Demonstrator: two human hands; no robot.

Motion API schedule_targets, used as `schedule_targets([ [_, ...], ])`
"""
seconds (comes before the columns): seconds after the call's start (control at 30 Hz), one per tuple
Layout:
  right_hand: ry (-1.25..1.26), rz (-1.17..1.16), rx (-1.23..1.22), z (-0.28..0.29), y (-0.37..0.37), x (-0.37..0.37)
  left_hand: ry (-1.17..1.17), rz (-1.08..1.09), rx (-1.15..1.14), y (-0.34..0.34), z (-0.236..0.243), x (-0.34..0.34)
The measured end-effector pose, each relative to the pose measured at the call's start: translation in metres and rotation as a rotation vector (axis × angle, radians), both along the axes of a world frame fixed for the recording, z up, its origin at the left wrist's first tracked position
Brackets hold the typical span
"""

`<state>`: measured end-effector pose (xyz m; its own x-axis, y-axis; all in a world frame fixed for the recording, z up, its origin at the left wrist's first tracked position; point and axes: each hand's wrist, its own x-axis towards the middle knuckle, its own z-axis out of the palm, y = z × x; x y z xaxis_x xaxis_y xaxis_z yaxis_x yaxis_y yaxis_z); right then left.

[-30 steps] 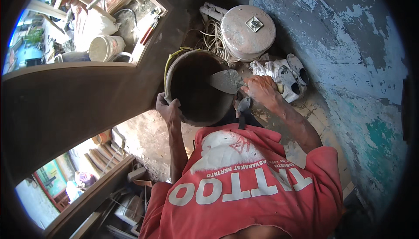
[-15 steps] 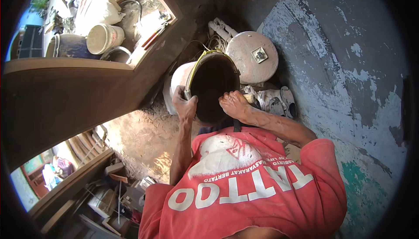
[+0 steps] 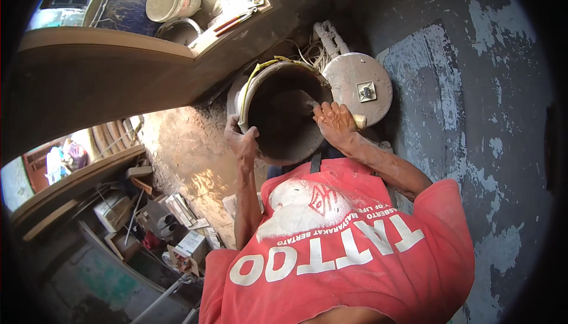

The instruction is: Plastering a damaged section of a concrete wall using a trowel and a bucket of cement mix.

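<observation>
Two hands work one dark bucket (image 3: 283, 117), which is tipped mouth-up in front of the red shirt (image 3: 337, 247) and just beside the round grey lid (image 3: 358, 87): the left hand (image 3: 241, 142) has its fingers curled tight over the bucket's near rim, and the right hand (image 3: 336, 122), fingers pressed together around a wooden handle, holds a trowel (image 3: 302, 100) inside it. To scrape well, I judge the rim grip should stay firm and the blade flat against the wall. Compared with half a second earlier, the bucket sits higher and its mouth faces the camera more.
</observation>
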<state>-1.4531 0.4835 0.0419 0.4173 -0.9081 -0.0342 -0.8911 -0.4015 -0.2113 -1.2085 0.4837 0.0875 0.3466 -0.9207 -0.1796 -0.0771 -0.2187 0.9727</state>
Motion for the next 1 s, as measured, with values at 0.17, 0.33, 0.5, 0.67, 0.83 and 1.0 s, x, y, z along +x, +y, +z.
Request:
schedule_targets([
  [0.17, 0.012, 0.143, 0.262, 0.009, -0.013, 0.0, -0.006, 0.04, 0.036, -0.002, 0.001, -0.007],
  [0.33, 0.234, 0.063, 0.042, 0.018, -0.024, 0.013, -0.011, 0.055, 0.05, -0.004, -0.004, 0.002],
  [0.5, 0.298, 0.21, -0.041, 0.017, -0.007, 0.046, 0.025, 0.039, 0.034, -0.007, -0.011, 0.014],
  [0.67, 0.174, 0.25, 0.012, 0.013, -0.011, 0.062, -0.005, -0.017, 0.065, -0.001, -0.016, 0.032],
  [0.83, 0.3, 0.107, -0.139, 0.014, -0.024, 0.098, -0.019, -0.02, 0.046, 0.001, -0.02, 0.04],
  [1.0, 0.186, 0.599, -0.026, 0.029, -0.006, 0.104, 0.041, 0.002, 0.041, 0.009, -0.013, 0.043],
])
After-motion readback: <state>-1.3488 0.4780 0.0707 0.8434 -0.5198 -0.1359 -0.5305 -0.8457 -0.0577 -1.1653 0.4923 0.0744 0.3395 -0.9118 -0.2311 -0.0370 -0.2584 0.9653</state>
